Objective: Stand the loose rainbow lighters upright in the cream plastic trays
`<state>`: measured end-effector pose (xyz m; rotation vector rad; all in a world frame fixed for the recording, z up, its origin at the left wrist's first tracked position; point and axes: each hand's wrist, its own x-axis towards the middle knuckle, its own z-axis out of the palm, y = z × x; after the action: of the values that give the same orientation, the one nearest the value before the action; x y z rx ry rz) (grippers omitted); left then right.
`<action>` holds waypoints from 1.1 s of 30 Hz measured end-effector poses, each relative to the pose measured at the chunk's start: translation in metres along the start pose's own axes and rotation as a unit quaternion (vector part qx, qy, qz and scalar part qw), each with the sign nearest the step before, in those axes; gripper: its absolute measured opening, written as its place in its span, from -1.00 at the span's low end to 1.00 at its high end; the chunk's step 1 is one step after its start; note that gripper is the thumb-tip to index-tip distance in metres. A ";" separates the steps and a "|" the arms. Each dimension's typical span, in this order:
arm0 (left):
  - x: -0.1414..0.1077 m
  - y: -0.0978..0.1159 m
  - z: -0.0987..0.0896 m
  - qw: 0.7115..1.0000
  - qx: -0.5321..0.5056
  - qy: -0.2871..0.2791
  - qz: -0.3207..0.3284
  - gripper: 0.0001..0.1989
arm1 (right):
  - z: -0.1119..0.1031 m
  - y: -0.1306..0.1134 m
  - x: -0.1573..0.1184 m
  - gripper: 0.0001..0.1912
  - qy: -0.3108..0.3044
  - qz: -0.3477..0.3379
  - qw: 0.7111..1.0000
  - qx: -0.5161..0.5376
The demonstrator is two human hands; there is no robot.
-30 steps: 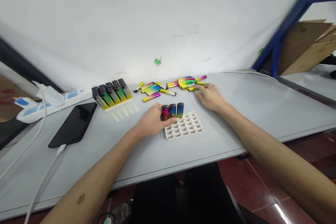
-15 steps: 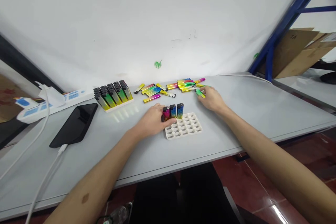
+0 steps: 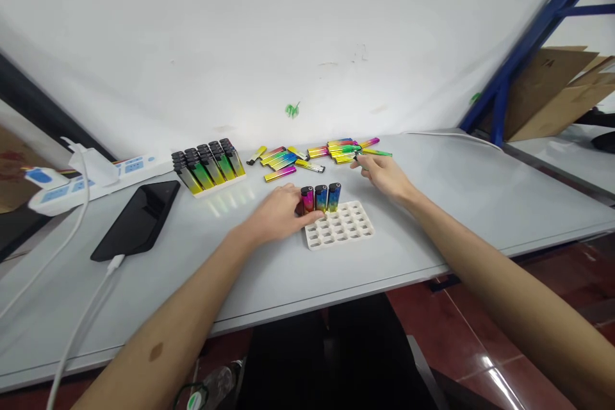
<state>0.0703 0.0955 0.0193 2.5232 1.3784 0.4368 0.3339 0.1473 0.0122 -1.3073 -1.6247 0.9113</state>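
Observation:
A white tray (image 3: 361, 221) with rows of slots lies near the table's front edge. Upright at its back left stand a pink lighter (image 3: 307, 198) and two blue lighters (image 3: 321, 197). My left hand (image 3: 277, 213) is closed around the pink lighter's left side, its thumb across the front and resting on the tray. Behind the tray, my right hand (image 3: 382, 174) pinches a lighter at the right-hand pile of colorful lighters (image 3: 342, 148); mostly its dark and metal top shows at the fingertips. Another pile of lighters (image 3: 278, 159) lies further left.
At the left, a second tray (image 3: 222, 186) is full of upright lighters (image 3: 206, 163). Beside it are a black phone (image 3: 137, 221) with a white cable and a power strip (image 3: 134, 173). Cardboard boxes (image 3: 552, 93) stand beyond a blue frame at right.
My right hand has moved slightly back and left toward the pile, and the green lighter at its fingertips no longer shows there lengthwise. My left hand stays at the pink lighter and tray.

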 end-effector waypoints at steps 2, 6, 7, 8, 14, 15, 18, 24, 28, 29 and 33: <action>0.000 0.000 0.000 1.000 0.006 -0.003 -0.004 -0.53 | 0.001 -0.003 -0.001 -0.51 0.002 0.008 1.000 0.024; 0.000 0.002 -0.002 0.999 0.026 -0.012 -0.016 -0.47 | 0.003 -0.005 -0.002 -0.46 0.000 0.018 0.997 0.076; 0.000 0.002 -0.002 0.999 0.028 -0.014 -0.019 -0.46 | 0.003 -0.005 -0.002 -0.46 -0.004 0.017 0.996 0.092; 0.000 0.003 -0.003 0.999 0.029 -0.018 -0.024 -0.46 | 0.004 -0.005 -0.002 -0.45 -0.006 0.015 0.994 0.106; -0.001 0.000 -0.008 0.998 0.011 -0.054 -0.036 -0.41 | 0.005 -0.007 -0.003 -0.43 -0.018 -0.003 0.992 0.126; -0.001 0.000 -0.008 0.998 0.007 -0.057 -0.036 -0.40 | 0.005 -0.008 -0.004 -0.45 -0.020 -0.006 0.992 0.121; -0.001 -0.002 -0.009 0.997 -0.004 -0.060 -0.040 -0.38 | 0.009 -0.011 -0.007 -0.50 -0.028 -0.024 0.993 0.116; -0.002 -0.001 -0.011 0.996 -0.013 -0.076 -0.054 -0.43 | 0.011 -0.010 -0.007 -0.51 -0.028 -0.019 0.985 0.169; -0.003 0.001 -0.013 0.994 -0.037 -0.084 -0.061 -0.48 | 0.009 -0.009 -0.005 -0.37 -0.039 0.018 0.983 0.178; -0.003 0.002 -0.014 0.994 -0.042 -0.084 -0.063 -0.49 | 0.009 -0.009 -0.005 -0.37 -0.041 0.028 0.982 0.181; -0.003 0.002 -0.015 0.992 -0.057 -0.085 -0.072 -0.49 | 0.012 -0.010 -0.005 -0.43 -0.053 0.056 0.981 0.179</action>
<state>0.0648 0.0924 0.0339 2.2929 1.4160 0.2584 0.3202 0.1398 0.0158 -1.1201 -1.3947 1.2948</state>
